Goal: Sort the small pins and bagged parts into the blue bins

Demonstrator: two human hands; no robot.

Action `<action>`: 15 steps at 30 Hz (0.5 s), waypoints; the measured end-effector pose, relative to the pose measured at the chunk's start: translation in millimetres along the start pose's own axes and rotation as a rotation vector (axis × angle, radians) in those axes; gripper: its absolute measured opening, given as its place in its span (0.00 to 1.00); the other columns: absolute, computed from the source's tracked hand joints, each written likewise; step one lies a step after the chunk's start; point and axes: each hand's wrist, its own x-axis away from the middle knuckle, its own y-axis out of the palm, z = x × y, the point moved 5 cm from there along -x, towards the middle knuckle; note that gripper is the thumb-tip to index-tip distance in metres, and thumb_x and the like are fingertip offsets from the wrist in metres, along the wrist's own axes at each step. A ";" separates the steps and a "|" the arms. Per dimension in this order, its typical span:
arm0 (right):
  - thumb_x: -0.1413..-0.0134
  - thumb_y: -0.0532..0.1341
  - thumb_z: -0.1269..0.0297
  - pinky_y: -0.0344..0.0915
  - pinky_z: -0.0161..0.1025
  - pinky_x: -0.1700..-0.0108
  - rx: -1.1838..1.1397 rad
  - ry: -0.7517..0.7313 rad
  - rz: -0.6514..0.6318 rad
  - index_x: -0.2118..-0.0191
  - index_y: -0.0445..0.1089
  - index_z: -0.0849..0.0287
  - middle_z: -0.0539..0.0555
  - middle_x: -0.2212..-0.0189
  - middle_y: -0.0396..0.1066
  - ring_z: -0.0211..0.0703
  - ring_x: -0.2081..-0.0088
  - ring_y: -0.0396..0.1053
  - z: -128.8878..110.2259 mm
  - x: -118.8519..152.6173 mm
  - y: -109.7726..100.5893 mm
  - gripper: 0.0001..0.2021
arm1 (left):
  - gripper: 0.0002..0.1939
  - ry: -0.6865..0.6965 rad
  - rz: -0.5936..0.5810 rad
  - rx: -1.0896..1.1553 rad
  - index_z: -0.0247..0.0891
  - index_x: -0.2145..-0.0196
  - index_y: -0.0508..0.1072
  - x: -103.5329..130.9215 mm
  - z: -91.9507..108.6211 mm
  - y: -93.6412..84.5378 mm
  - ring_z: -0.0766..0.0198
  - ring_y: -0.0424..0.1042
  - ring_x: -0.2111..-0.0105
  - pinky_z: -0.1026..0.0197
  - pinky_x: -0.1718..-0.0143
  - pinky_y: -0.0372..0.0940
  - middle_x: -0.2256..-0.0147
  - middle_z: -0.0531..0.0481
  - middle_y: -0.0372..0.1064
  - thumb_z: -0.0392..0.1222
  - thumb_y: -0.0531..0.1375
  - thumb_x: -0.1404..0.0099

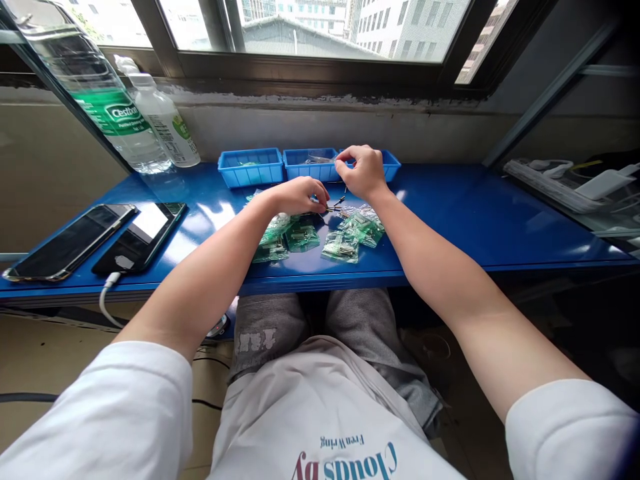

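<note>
white t-shirt [310,407] nearest, the left hand [304,195] pinches thin dark-ended pieces [334,209], their length pointing rightward below the curled right hand [365,172], whose hold i cannot tell.

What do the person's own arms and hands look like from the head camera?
Loose, plain white short sleeves, part of a white T-shirt with blue and dark red lettering on the front. Below the sleeves both arms are bare. The left hand and right hand are ungloved; I can make out no watch, bracelet or ring on either.
</note>
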 end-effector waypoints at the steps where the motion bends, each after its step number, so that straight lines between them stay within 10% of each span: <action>1: 0.36 0.61 0.53 0.71 0.57 0.45 -0.031 -0.010 -0.004 0.64 0.78 0.54 0.60 0.61 0.80 0.59 0.54 0.74 -1.9 0.5 -0.2 0.12 | 0.12 -0.005 0.043 0.010 0.39 0.61 0.84 -0.5 -1.5 -1.4 0.53 0.77 0.52 0.57 0.47 0.70 0.51 0.46 0.80 0.45 0.64 0.38; 8: 0.38 0.62 0.41 0.69 0.45 0.59 -0.228 -0.068 -0.238 0.70 0.77 0.57 0.53 0.74 0.76 0.49 0.65 0.72 -22.8 11.1 3.7 0.23 | 0.08 -0.041 0.373 0.064 0.35 0.63 0.78 -1.5 -8.8 -10.4 0.58 0.78 0.62 0.59 0.56 0.70 0.65 0.49 0.80 0.39 0.60 0.35; 15: 0.45 0.71 0.49 0.72 0.45 0.61 -0.396 0.055 -0.275 0.71 0.77 0.55 0.52 0.74 0.75 0.48 0.65 0.73 -23.8 11.5 1.5 0.14 | 0.11 -0.061 0.521 0.062 0.37 0.55 0.75 -0.5 -12.9 -15.6 0.58 0.78 0.59 0.59 0.56 0.71 0.62 0.48 0.80 0.44 0.63 0.32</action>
